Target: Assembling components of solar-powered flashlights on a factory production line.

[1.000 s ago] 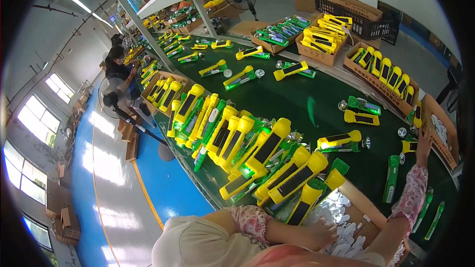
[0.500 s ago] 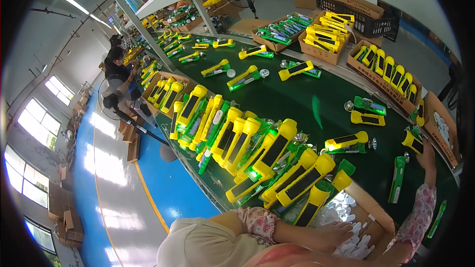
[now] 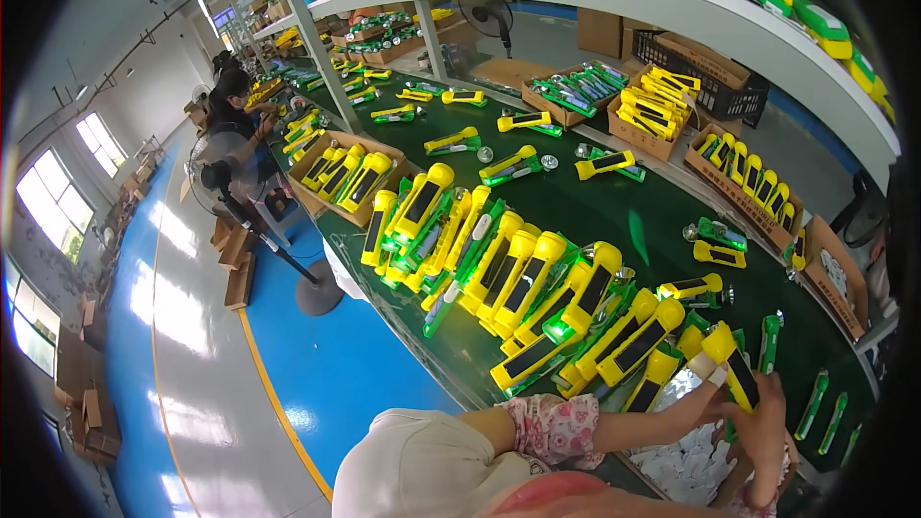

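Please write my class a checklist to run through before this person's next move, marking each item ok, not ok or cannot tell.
1. Yellow flashlight held in the right hand: ok.
2. Dark panel on that flashlight uncovered: ok, mostly in view.
3. Left hand close to the flashlight: ok.
4. What the left hand grips: cannot tell, fingers partly hidden.
5. White pieces near the hands: ok.
6. Flashlight pile laid out singly: not ok, flashlights overlap.

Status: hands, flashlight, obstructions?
Right hand gripping yellow flashlight. Left hand close beside it, grip unclear. White pieces below hands. Flashlight pile crowding the left side.
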Demonstrator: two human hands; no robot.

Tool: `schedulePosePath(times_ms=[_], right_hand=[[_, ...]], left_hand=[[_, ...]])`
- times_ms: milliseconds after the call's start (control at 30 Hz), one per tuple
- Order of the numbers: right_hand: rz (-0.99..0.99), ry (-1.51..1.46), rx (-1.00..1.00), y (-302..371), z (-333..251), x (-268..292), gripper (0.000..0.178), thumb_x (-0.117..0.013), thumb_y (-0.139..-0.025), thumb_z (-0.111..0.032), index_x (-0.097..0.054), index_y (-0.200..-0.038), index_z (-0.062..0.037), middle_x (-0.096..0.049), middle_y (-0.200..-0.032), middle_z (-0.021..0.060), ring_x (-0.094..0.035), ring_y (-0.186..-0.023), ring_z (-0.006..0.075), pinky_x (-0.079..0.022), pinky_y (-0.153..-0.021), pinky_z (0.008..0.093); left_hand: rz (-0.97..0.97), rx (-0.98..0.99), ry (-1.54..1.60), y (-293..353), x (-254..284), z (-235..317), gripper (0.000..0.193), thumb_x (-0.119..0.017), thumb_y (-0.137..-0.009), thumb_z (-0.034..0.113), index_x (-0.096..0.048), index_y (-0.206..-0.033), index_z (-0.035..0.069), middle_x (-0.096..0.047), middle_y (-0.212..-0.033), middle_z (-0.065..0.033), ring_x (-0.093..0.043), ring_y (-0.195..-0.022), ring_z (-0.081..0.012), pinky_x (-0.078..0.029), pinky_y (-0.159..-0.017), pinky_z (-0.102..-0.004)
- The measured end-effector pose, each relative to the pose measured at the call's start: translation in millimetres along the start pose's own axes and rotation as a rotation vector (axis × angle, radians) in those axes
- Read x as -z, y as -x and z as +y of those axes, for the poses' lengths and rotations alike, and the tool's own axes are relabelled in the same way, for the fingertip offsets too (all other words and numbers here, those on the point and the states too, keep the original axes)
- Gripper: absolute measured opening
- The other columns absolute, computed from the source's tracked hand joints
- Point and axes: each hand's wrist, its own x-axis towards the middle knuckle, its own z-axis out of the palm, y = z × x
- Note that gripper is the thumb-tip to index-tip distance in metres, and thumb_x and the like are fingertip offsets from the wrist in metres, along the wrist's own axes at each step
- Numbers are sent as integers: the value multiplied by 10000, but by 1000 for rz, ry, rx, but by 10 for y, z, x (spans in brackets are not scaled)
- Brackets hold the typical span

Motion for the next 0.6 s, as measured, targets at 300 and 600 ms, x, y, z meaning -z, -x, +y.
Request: schedulePosePath(times_ms=[300,600], right_hand=[[116,-79,-122,246,26,-306,505,-742,-706,-43,-554,-1169,31,-588,-1038,181,-614,-946,308,-487,-852,378],[459,-83,-209,746,114,-782,453,-621,-942,-195,-494,-1314,29,-571,-1258,209,-580,-1137,314,-450,-969,363]], left_hand=[[73,81,439,127,-119,159,534,-430,-997,548,-420,-1346,144,-534,-1202,-54,-520,-1126,-186,-431,-962,-348],[151,-1,-21,17,-118,-72,555,-577,-959,470,-445,-1344,93,-547,-1105,-39,-523,-1032,-130,-445,-859,-288]])
